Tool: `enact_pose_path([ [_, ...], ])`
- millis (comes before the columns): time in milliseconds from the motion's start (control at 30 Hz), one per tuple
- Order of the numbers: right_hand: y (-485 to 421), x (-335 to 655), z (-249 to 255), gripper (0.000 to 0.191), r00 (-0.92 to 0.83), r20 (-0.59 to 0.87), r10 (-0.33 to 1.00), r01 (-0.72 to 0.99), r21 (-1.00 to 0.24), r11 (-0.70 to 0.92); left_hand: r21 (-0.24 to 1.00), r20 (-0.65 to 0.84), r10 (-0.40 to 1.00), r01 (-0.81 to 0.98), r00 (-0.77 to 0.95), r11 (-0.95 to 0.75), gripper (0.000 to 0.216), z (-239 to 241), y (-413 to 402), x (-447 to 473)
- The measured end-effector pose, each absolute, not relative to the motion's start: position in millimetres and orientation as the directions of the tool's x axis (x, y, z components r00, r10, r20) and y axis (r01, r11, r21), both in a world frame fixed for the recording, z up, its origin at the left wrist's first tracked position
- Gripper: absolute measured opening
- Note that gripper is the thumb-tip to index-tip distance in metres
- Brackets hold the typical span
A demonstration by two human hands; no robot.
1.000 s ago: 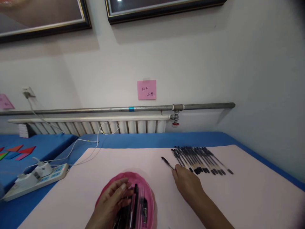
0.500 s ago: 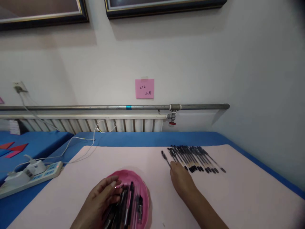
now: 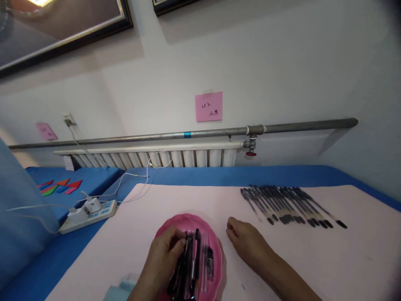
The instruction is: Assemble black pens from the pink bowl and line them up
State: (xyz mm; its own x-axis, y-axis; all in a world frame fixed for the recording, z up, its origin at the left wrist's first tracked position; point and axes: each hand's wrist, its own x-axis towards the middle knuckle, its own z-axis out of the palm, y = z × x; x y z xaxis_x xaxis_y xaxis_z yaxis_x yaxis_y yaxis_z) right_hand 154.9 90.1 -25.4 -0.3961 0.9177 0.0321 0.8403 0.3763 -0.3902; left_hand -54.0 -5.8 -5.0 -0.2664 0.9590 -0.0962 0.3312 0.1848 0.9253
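Note:
My left hand (image 3: 164,255) is over the left side of a pink scalloped plate (image 3: 218,255), thumb and fingertips pinched on the end of a dark pen among the pens there. Several black pens (image 3: 196,259), clear tubes (image 3: 204,263) and a short black cap piece (image 3: 210,263) lie in the plate. Between the plate and a row of pens, my right hand (image 3: 246,238) rests curled on the pink sheet, with nothing showing in its fingers. That row of black-capped pens (image 3: 278,205) lies side by side, slanting, at the back right.
The pink sheet (image 3: 175,196) covers a blue table (image 3: 200,175). To the left are a power strip (image 3: 106,211) with plugs and a white cable (image 3: 147,175). Coloured flat pieces (image 3: 73,186) lie on another blue table. A radiator (image 3: 188,158) and pipe run behind.
My right hand has let go of a pen, left at the row's left end, and drawn back nearer me. My left hand has closed its fingers over the plate. The view has turned left.

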Motion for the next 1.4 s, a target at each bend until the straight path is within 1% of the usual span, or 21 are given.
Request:
enact_pose_path([
  [100, 88.4, 150.3, -31.8, 0.022, -0.419, 0.012, 0.908, 0.818, -0.428, 0.384, 0.86, -0.055, 0.967, 0.48, -0.25, 0.173, 0.01, -7.5, -7.2, -48.2],
  [233, 91.5, 152.6, -34.6, 0.021, -0.417, 0.007, 0.909, 0.809, -0.454, 0.375, 0.787, -0.01, 0.991, 0.61, -0.134, 0.091, 0.007, -13.1, -9.4, -33.9],
  [300, 92.2, 153.3, -34.7, 0.02, -0.415, 0.008, 0.91, 0.805, -0.463, 0.372, 0.741, -0.005, 0.994, 0.667, -0.108, 0.076, 0.004, -16.5, -10.3, -26.8],
  [367, 92.0, 153.2, -34.6, 0.021, -0.412, 0.011, 0.911, 0.8, -0.474, 0.367, 0.708, 0.017, 0.992, 0.702, -0.125, 0.076, 0.004, -21.2, -10.5, -22.1],
  [500, 90.7, 152.6, -34.0, 0.022, -0.41, 0.016, 0.912, 0.785, -0.503, 0.362, 0.684, 0.072, 0.984, 0.726, -0.16, 0.068, 0.007, -34.6, -10.4, -15.4],
  [633, 91.4, 153.0, -34.4, 0.024, -0.396, 0.017, 0.918, 0.768, -0.542, 0.341, 0.625, 0.175, 0.944, 0.772, -0.279, 0.112, 0.009, -43.3, -11.4, -6.7],
  [700, 92.1, 153.3, -33.2, 0.023, -0.382, 0.012, 0.924, 0.753, -0.575, 0.319, 0.635, 0.177, 0.947, 0.766, -0.269, 0.099, 0.011, -40.3, -11.5, -6.7],
  [733, 91.9, 153.2, -31.4, 0.022, -0.373, 0.008, 0.928, 0.743, -0.596, 0.304, 0.652, 0.153, 0.956, 0.752, -0.251, 0.093, 0.011, -36.7, -11.4, -8.5],
  [800, 88.9, 151.3, -23.9, 0.02, -0.358, 0.002, 0.934, 0.709, -0.65, 0.273, 0.702, 0.057, 0.973, 0.701, -0.225, 0.121, 0.011, -27.0, -10.7, -14.8],
  [867, 81.2, 146.7, -11.6, 0.019, -0.36, -0.001, 0.933, 0.658, -0.709, 0.253, 0.77, -0.039, 0.968, 0.61, -0.247, 0.186, 0.01, -16.9, -10.1, -21.7],
  [933, 69.2, 139.6, 2.3, 0.02, -0.406, -0.014, 0.914, 0.583, -0.774, 0.247, 0.839, -0.067, 0.957, 0.503, -0.281, 0.206, 0.012, -8.9, -10.2, -26.5],
  [967, 62.6, 135.5, 8.1, 0.019, -0.458, -0.036, 0.888, 0.527, -0.815, 0.239, 0.864, -0.051, 0.956, 0.468, -0.288, 0.187, 0.014, -6.0, -10.6, -27.7],
  [1000, 56.3, 131.4, 12.5, 0.016, -0.554, -0.097, 0.827, 0.401, -0.902, 0.162, 0.876, -0.022, 0.958, 0.457, -0.284, 0.156, 0.016, -3.8, -11.1, -28.1],
  [1033, 50.8, 127.7, 15.0, 0.014, -0.625, -0.112, 0.773, 0.297, -0.949, 0.103, 0.874, 0.009, 0.963, 0.47, -0.268, 0.123, 0.017, -2.0, -11.7, -27.9],
  [1100, 43.7, 122.1, 14.6, 0.009, -0.64, -0.07, 0.765, 0.172, -0.984, 0.053, 0.846, 0.063, 0.976, 0.53, -0.207, 0.058, 0.017, 0.7, -12.8, -27.1],
  [1200, 42.3, 118.7, 6.3, 0.013, -0.577, -0.05, 0.815, 0.119, -0.993, 0.024, 0.817, 0.087, 0.991, 0.576, -0.102, -0.013, 0.014, 3.7, -13.7, -27.0],
  [1267, 43.3, 117.7, 1.3, 0.014, -0.582, -0.071, 0.81, 0.106, -0.994, -0.011, 0.816, 0.087, 0.995, 0.576, -0.045, -0.045, 0.014, 5.0, -13.8, -27.7],
  [1400, 41.7, 114.1, -2.0, 0.01, -0.583, -0.061, 0.81, 0.092, -0.996, -0.008, 0.8, 0.103, 0.995, 0.594, 0.001, -0.084, 0.017, 5.5, -13.0, -30.9],
])
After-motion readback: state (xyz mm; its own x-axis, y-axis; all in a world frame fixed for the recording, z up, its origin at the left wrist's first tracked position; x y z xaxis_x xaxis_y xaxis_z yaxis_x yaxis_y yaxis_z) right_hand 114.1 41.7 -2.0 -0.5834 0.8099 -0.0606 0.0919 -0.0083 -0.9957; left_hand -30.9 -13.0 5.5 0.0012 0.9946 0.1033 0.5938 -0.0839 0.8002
